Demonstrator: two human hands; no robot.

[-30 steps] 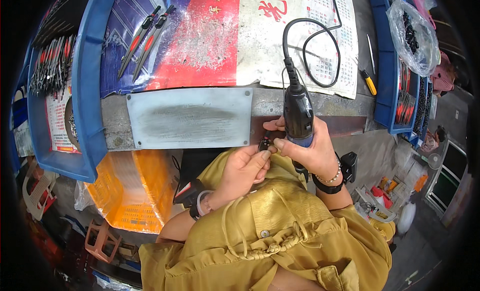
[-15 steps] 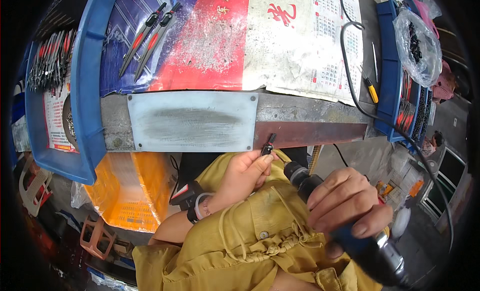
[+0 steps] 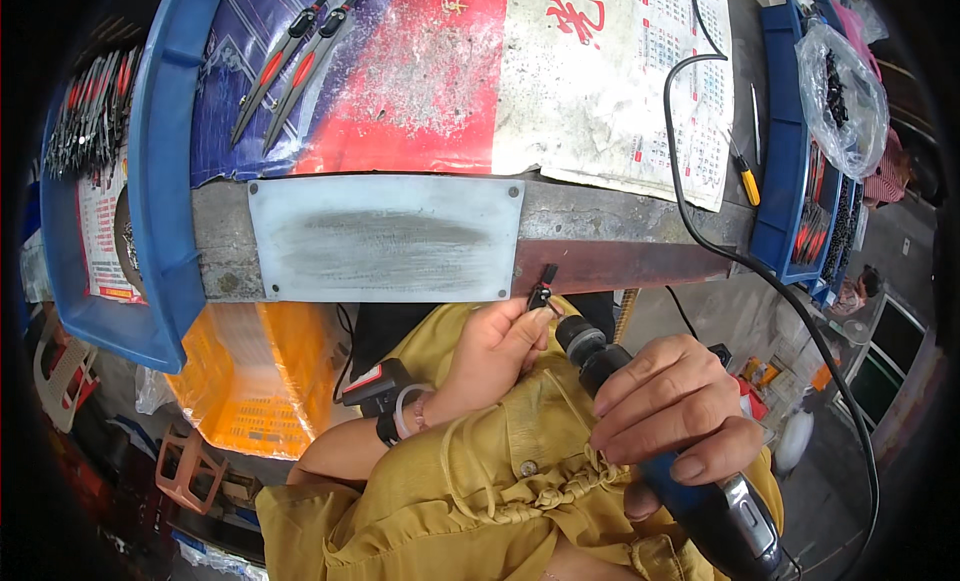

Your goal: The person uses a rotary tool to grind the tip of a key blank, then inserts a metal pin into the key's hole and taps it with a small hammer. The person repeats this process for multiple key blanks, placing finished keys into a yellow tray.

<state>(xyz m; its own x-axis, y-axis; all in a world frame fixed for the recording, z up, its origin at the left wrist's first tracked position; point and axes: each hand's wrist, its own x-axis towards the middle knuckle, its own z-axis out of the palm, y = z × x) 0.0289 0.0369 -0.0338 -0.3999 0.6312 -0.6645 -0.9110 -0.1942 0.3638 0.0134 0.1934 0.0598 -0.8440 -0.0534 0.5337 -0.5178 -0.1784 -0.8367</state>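
Between the thumb and fingers of my left hand [image 3: 495, 343] is the head of a drawing compass [image 3: 545, 281], black with a little red, its top sticking up past the fingertips. The rest of it is hidden by the hand. My right hand [image 3: 685, 406] is wrapped around a blue and black electric screwdriver [image 3: 597, 353], which slants up and left. Its bit points at the compass head, close to my left thumb; whether they touch is too small to tell. Two finished-looking compasses [image 3: 300, 71], grey with red, lie side by side on the table's sheet at the far left.
On the left, a blue bin [image 3: 165, 181] holds many compasses and a bowl of small metal parts. A white plate [image 3: 385, 239] is fixed along the table edge. A black cable [image 3: 672, 131] loops at right, near a yellow-handled screwdriver [image 3: 748, 183] and more blue bins [image 3: 785, 131]. An orange crate [image 3: 250, 381] stands below.
My right hand and the electric screwdriver have shifted a little left, and the bit is closer to the compass head. My left hand keeps its hold. The view has shifted slightly.
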